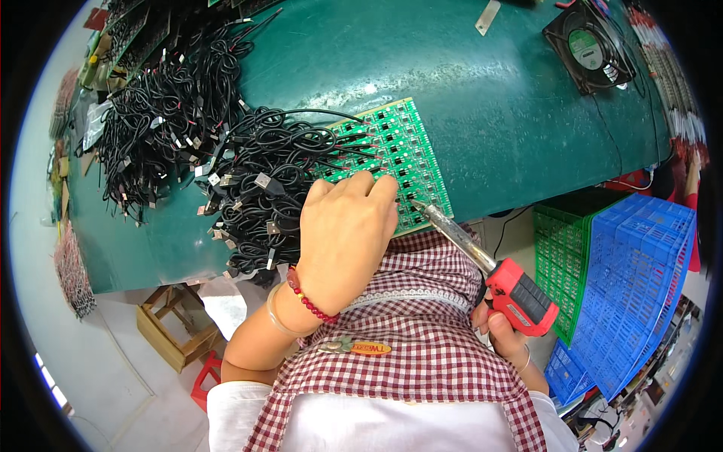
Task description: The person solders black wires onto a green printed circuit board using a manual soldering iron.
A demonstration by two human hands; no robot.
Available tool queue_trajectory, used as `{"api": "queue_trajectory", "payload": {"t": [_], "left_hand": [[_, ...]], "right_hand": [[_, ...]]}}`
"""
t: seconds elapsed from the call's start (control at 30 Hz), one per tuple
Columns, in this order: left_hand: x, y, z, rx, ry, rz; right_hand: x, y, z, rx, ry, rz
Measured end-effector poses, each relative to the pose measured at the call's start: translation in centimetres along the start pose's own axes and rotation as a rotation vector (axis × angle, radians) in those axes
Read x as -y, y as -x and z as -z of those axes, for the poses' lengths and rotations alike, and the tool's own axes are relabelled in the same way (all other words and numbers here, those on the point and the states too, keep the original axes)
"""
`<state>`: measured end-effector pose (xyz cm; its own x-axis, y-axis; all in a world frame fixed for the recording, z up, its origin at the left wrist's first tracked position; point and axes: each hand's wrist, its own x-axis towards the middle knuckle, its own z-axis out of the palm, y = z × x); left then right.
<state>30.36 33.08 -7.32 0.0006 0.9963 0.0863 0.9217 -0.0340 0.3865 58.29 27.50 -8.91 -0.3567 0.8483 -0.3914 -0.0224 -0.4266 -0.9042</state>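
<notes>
A green circuit board panel [422, 154] with rows of small parts lies near the table's front edge. Over its lower left part is my left hand [349, 230], closed with the fingers curled down; whatever is between the fingertips is hidden under the hand. My right hand [503, 337] grips a red and black soldering iron [520, 296]. Its metal tip points up and left to the board, just right of my left fingers. Black USB cables [260, 162] lie heaped left of my left hand, and several run onto the board with their reddish wire ends.
A larger heap of black cables [162, 124] covers the table's left side. A black fan [590, 47] stands at the back right, and a metal strip [488, 16] lies at the back. Green [561, 264] and blue plastic crates [633, 279] stand right of the table; a wooden stool [177, 331] is below left.
</notes>
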Motion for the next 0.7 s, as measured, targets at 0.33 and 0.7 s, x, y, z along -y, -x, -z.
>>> {"api": "queue_trajectory", "payload": {"t": [0.33, 0.7], "left_hand": [[-0.1, -0.1, -0.5, -0.033, -0.029, 0.014], [0.0, 0.0, -0.7, -0.051, -0.014, -0.013]], "right_hand": [[-0.8, -0.6, 0.3, 0.058, 0.116, -0.014], [-1.2, 0.0, -0.2, 0.023, 0.118, 0.013]]}}
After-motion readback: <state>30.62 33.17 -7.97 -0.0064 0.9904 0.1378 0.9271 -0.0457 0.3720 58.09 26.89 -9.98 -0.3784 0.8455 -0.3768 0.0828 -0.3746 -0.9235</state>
